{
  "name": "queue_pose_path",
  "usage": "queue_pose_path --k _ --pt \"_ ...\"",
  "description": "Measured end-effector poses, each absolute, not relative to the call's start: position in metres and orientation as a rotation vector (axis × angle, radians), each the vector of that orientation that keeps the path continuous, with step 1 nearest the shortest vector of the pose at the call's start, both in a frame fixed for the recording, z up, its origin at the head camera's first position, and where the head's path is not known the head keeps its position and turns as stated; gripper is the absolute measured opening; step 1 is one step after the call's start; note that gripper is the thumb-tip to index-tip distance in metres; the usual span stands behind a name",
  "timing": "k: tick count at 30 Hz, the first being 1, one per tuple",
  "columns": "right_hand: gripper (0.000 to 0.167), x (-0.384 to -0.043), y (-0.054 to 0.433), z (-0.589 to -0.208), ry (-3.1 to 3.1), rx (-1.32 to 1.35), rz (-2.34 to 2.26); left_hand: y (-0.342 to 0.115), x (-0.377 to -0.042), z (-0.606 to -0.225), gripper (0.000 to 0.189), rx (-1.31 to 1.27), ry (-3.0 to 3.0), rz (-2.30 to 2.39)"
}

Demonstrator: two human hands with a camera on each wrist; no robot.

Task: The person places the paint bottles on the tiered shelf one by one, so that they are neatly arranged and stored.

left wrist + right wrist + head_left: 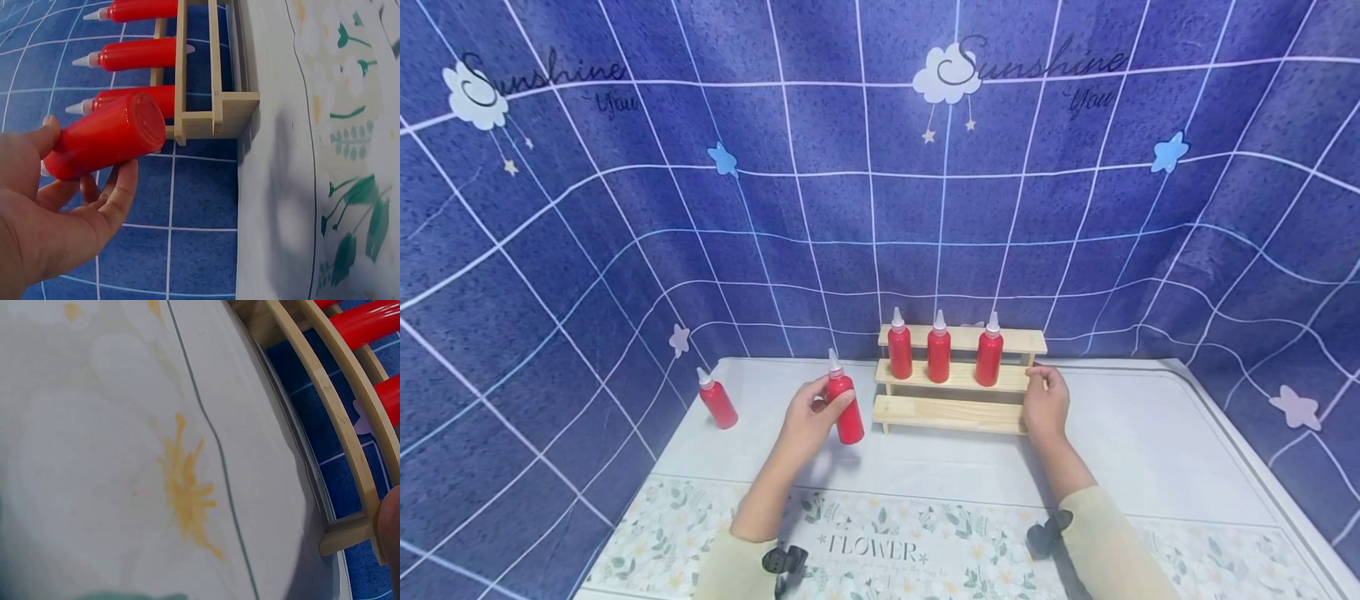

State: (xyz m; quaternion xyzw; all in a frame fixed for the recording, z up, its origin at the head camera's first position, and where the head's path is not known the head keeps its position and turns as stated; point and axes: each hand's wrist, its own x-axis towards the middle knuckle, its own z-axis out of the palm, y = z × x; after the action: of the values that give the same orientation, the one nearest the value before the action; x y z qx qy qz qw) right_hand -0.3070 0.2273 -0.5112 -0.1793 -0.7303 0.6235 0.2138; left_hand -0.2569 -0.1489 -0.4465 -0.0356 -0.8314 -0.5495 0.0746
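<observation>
My left hand grips a red squeeze bottle with a white pointed nozzle, just left of a three-step wooden rack. In the left wrist view the bottle is tilted, its base toward the camera, held between thumb and fingers. At the rack's right end, my right hand holds the side with curled fingers. Part of that hand shows against the rack's end in the right wrist view. Three matching bottles, a left one, a middle one and a right one, stand on the middle step.
Another red bottle stands far left on the white table. Across the table's front runs a flowered mat printed with FLOWER. Blue gridded cloth hangs behind and at both sides.
</observation>
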Motion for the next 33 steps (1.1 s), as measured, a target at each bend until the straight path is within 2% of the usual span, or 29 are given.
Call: queue_pose_path --k 33 --pt "0.028 -0.307 0.229 -0.514 -2.035 -0.484 1.713 -0.120 -0.257 -0.449 0.050 -0.209 -2.485 -1.740"
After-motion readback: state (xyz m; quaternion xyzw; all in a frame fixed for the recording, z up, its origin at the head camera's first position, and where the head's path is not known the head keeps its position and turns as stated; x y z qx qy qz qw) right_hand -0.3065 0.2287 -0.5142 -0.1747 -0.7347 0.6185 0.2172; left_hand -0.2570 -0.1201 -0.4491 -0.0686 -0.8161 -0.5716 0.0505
